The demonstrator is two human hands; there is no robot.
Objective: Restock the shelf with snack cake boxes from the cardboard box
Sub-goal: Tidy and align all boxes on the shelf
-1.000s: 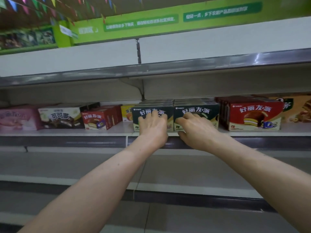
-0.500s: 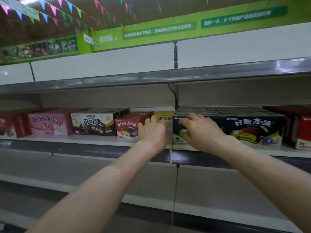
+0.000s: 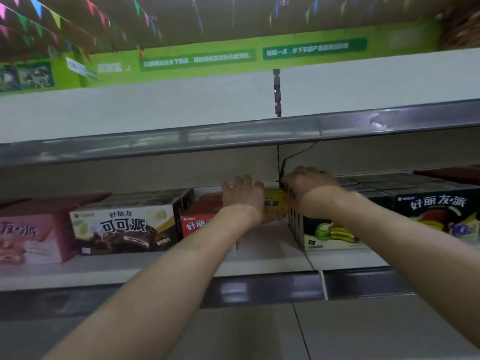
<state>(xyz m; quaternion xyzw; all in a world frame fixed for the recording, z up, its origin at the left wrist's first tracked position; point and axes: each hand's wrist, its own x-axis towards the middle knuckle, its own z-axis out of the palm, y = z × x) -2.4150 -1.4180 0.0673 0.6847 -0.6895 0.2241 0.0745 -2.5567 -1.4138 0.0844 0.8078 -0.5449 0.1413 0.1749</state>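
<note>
Yellow box (image 3: 273,203) sits deep on shelf (image 3: 259,263), in the gap between red box (image 3: 200,219) and dark green box (image 3: 330,229). Left hand (image 3: 242,196) and right hand (image 3: 309,188) flank it; grip: cannot tell.

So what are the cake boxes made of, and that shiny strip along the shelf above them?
The black cocoa pie box and the dark green box look like thin printed cardboard: flat faces, sharp folded edges, a slight sheen on the print. The strip on the upper shelf edge looks like polished metal or glossy plastic, since it throws back blurry light streaks; the picture cannot settle which.
</note>
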